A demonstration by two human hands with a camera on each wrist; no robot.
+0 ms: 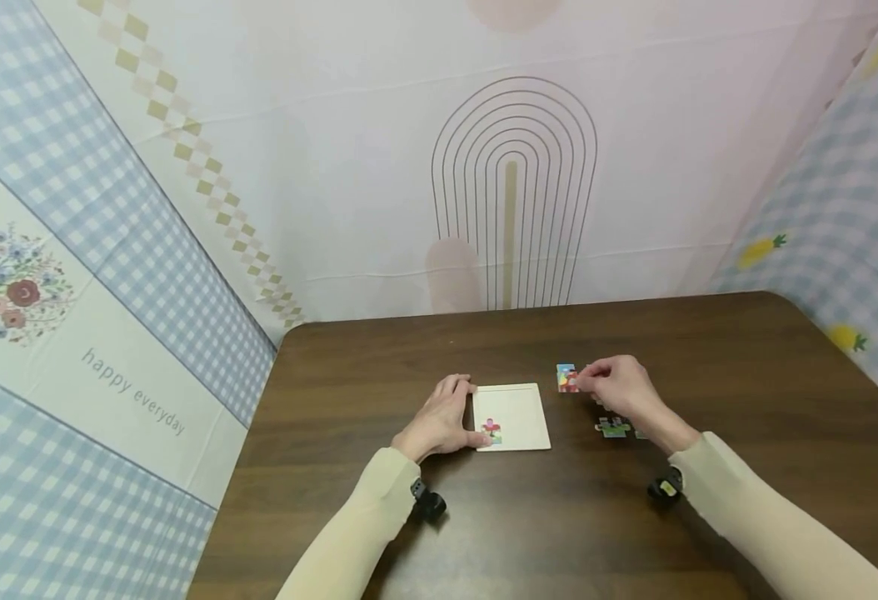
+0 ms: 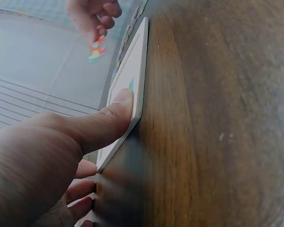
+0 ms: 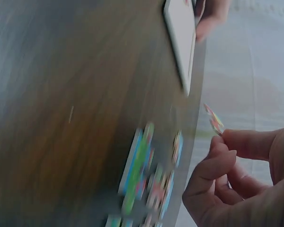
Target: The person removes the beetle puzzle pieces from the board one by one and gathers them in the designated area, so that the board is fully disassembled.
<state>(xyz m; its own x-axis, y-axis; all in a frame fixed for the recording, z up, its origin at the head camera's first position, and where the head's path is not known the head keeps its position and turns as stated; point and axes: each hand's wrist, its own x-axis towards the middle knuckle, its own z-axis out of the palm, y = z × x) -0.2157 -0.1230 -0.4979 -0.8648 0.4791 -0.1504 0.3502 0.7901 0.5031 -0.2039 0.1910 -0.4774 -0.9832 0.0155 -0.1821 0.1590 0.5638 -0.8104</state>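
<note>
A white square puzzle tray (image 1: 520,417) lies on the table with one puzzle piece (image 1: 491,428), showing a pink and red flower, at its near left corner. My left hand (image 1: 442,421) holds the tray by its left side, the thumb on the near corner and the fingers by the far corner. Above the table, just right of the tray, my right hand (image 1: 622,387) pinches a colourful puzzle piece (image 3: 215,121) between thumb and fingertips. More loose pieces (image 1: 613,427) lie below that hand, partly hidden by it in the head view.
The brown wooden table (image 1: 379,358) reaches back to a pale cloth wall (image 1: 364,183). Loose puzzle pieces (image 3: 137,165) lie close together, blurred in the right wrist view. A dark wrist camera (image 1: 429,502) sits on the left sleeve, another (image 1: 665,488) on the right.
</note>
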